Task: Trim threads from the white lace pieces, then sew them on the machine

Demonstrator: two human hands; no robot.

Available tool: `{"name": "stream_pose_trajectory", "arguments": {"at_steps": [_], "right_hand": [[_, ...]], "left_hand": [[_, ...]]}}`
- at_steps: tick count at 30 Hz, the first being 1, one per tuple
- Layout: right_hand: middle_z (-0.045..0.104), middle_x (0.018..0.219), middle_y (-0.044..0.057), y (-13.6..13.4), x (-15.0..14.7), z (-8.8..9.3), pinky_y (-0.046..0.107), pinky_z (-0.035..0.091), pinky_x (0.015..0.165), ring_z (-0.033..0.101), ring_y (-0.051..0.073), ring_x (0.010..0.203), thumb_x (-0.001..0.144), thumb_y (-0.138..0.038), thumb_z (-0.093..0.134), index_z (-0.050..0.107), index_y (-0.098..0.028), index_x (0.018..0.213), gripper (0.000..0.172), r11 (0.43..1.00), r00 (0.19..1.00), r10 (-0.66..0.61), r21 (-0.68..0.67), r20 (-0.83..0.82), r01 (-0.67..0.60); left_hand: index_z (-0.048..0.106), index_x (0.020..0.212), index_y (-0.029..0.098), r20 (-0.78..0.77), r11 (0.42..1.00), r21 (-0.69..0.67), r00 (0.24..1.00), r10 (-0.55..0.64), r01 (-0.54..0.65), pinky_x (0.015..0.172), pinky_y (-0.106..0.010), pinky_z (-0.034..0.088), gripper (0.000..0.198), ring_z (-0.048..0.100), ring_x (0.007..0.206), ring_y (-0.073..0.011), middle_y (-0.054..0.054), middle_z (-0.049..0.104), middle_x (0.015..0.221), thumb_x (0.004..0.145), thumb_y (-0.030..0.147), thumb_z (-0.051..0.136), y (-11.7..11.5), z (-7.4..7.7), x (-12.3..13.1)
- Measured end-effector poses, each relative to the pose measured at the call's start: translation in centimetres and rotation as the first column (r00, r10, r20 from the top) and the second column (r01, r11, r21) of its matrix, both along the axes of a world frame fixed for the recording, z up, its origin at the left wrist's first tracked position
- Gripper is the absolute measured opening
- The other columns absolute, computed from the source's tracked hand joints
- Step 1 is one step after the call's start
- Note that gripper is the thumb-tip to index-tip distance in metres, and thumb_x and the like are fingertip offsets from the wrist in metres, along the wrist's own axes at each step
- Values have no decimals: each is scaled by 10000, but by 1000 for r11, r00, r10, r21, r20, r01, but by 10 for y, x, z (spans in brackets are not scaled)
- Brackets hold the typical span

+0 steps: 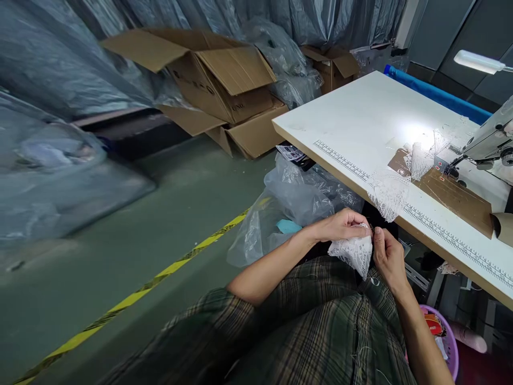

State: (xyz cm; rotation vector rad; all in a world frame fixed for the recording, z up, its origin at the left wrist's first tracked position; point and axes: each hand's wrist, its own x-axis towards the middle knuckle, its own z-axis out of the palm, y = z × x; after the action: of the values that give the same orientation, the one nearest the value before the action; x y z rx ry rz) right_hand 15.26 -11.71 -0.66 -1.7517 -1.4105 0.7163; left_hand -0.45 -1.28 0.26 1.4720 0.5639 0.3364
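My left hand [348,224] is closed on a piece of white lace [355,250], which hangs below the fingers over my lap. Close beside it, my right hand [388,254] has its thumb and finger pinched together at the lace's right edge. Whatever lies in that pinch is too small to make out. Another white lace piece [388,193] drapes over the front edge of the sewing table [344,115]. More lace lies by the needle of the sewing machine [487,141], on a brown board [457,195] taped to the tabletop.
Ruler markings run along the table's front edge. Clear plastic bags [296,187] lie under its left end. Open cardboard boxes [224,80] stand behind on the floor. A pink basket [451,337] sits low at the right. Yellow-black tape [160,278] crosses the floor.
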Motion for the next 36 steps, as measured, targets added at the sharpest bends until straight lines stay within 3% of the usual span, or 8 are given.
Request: {"name": "stream_pose_trajectory", "arguments": {"at_steps": [6,11,14,18,21,25,30,36], "right_hand": [[483,601,-14,-12,7,-6,260,359,550,427,131,568,903,-669,391,702,-158,882,598,988,976,-139,38,-168,147],[565,622,14,4,10,3,272,439,613,504,153,651,811,-660,563,725,-138,878,551,953,946,-220,155,-236,261],[555,601,18,16,7,7,269,445,603,496,149,640,822,-650,550,700,-142,766,532,950,935,-225,150,-274,273],[572,623,19,16,0,12,269,450,596,480,135,613,776,-593,618,677,-151,684,455,930,912,-259,172,-319,324],[563,590,5,1,-7,16,239,409,524,459,117,555,799,-510,614,682,-160,666,380,958,953,-162,192,-255,214],[579,542,-6,-30,-16,13,224,384,476,474,103,474,851,-349,574,698,-174,683,272,962,966,214,204,-145,-183],[684,664,12,-54,-16,7,231,433,571,592,119,562,852,-201,534,726,-198,800,198,823,828,561,126,-19,-555],[569,589,1,-34,6,7,239,366,497,486,122,516,952,-522,403,705,-155,870,482,990,984,140,39,-110,-136]], "left_hand": [[716,905,104,-178,966,255,984,9,37,624,-208,431,316,560,676,-117,-12,650,733,900,375,553,5,-39,7],[681,1187,160,-357,701,698,920,164,146,1007,-411,433,340,570,1136,-275,-130,631,1227,872,282,648,6,-85,14],[606,1310,179,-341,669,731,921,189,133,1075,-488,382,463,504,1250,-319,-165,553,1360,873,320,669,6,-97,13],[653,1237,160,-118,817,570,975,189,-89,1090,-446,374,501,533,1235,-297,-171,586,1337,875,506,648,5,-86,11],[691,1119,124,111,986,120,989,103,-116,952,-370,476,810,635,1085,-265,-166,695,1140,803,831,452,3,-64,12],[677,1079,99,381,941,-328,923,54,81,806,-337,522,1129,679,1003,-285,-174,732,972,536,1033,352,5,-33,10],[649,1090,124,310,940,-318,950,-22,125,768,-272,511,768,698,872,-199,-126,748,936,550,623,870,9,-10,1],[712,967,108,86,990,-128,995,-51,61,648,-211,457,477,631,694,-110,-53,729,794,684,471,839,3,-8,-2]]}}
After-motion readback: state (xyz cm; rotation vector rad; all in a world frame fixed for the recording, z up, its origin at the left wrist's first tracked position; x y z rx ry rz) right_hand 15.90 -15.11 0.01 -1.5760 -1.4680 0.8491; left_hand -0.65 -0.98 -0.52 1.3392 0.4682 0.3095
